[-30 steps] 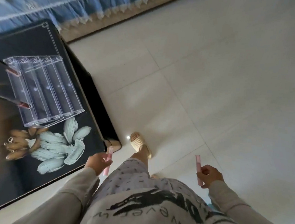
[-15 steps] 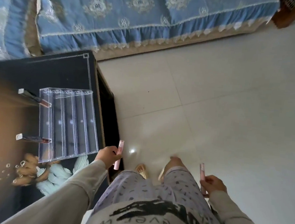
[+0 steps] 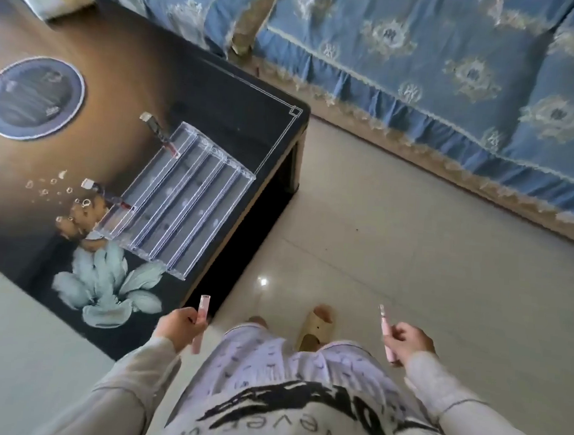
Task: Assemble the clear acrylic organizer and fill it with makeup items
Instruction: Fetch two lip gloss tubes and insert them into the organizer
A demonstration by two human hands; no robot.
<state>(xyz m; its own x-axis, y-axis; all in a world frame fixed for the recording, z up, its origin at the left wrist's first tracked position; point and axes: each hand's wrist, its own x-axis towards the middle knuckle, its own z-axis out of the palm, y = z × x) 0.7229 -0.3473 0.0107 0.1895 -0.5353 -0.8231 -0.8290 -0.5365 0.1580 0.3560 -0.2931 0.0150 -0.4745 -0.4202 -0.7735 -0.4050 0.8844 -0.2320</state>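
**Two pink tubes in hand, organizer waiting on the table**

A blue patterned cover with a fringed hem (image 3: 427, 74) fills the top of the view, cut off by the upper and right borders. Below it lies a pale tiled floor (image 3: 429, 263). The dark glossy table (image 3: 227, 89) takes up the left side. Its far right corner is in full view, while its left part runs out of the picture.

The clear acrylic organizer (image 3: 190, 206) lies along the table's right edge, between the far right corner and a painted pale flower. Its stepped rows run parallel, but the see-through walls make the exact row count hard to tell. A round dark dish (image 3: 32, 97) sits well apart from it, toward the table's left side.

The left hand (image 3: 175, 327) hovers at the table's near right edge, fingers curled round a pink tube (image 3: 203, 308) whose middle they hide. The right hand (image 3: 411, 340) is over the floor, fingers curled round a second pink tube (image 3: 384, 331); its lower end is blurred.

One beige slipper (image 3: 314, 329) shows between the hands, partly hidden behind the patterned trousers.

Two dark tubes with pale caps poke out leftward from the organizer's highest row, one at the far end (image 3: 156, 131) and one at the near end (image 3: 105, 194). How deep they sit inside cannot be made out.
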